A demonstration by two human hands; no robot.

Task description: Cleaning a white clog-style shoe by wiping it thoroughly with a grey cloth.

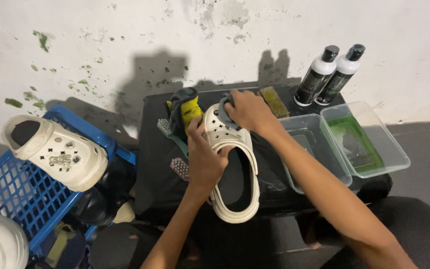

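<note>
Head view, looking straight down: the left hand (203,159) grips the cream clog (232,167) at its side, fingers curled over the rim into the opening, thumb pointing up toward the toe. The clog lies on the black table (158,184), heel strap nearest the person, toe away. The right hand (247,110) sits on the toe end, fingers closed over a grey cloth (226,115) pressed against the clog's perforated upper. Just beyond the left thumb lies a yellow and grey cloth (186,110), bunched up. Left of the left fingers, two brushes: a teal-handled brush (167,130) further off and a small bristle brush (179,168) right beside the wrist. Just past the right knuckles rests a tan bristle brush (273,101). To the right of the right forearm stand two clear plastic tubs (319,149), side by side, the outer one with a green bottom. Beyond them, two white bottles with black caps (327,74) lean together near the wall. Well to the left of both hands, a blue plastic crate (23,197) carries a second cream clog (55,152) with charms on its upper, sitting on the crate's edge.
</note>
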